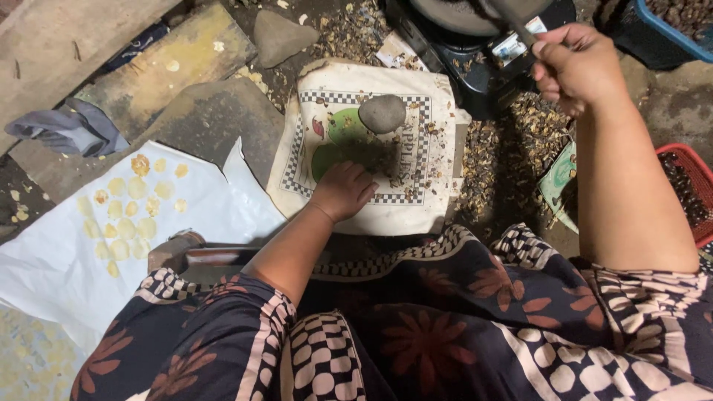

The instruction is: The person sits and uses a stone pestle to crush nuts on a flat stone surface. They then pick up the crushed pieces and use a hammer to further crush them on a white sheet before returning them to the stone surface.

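Far left, a white sheet (67, 260) lies on the ground with pale yellow flattened discs (126, 208) set out in loose rows, none touching my hands. A grey cloth (67, 128) sits beyond it on the boards.

Centre: a cream cloth pad (371, 148) with a checkered border and fruit print. A rounded grey stone (382, 113) rests on its upper part. My left hand (343, 190) presses palm down on the pad's near edge, fingers curled loosely, just short of a dark crushed smear (371, 154). I cannot tell whether anything lies under the fingers.

Right: shell litter (512, 148) spreads beside the pad. My right hand (575, 67) is raised well above the ground, closed in a fist around a dark handle (512, 18) that runs up out of frame toward a dark pan (453, 15). What its far end does is hidden.

Judgement for working well here: keep the left palm flat so the pad does not slide, keep fingers clear of the stone, and hold the handle steady and level with the wrist, not the shoulder. A red basket (691, 193) sits at the far right.
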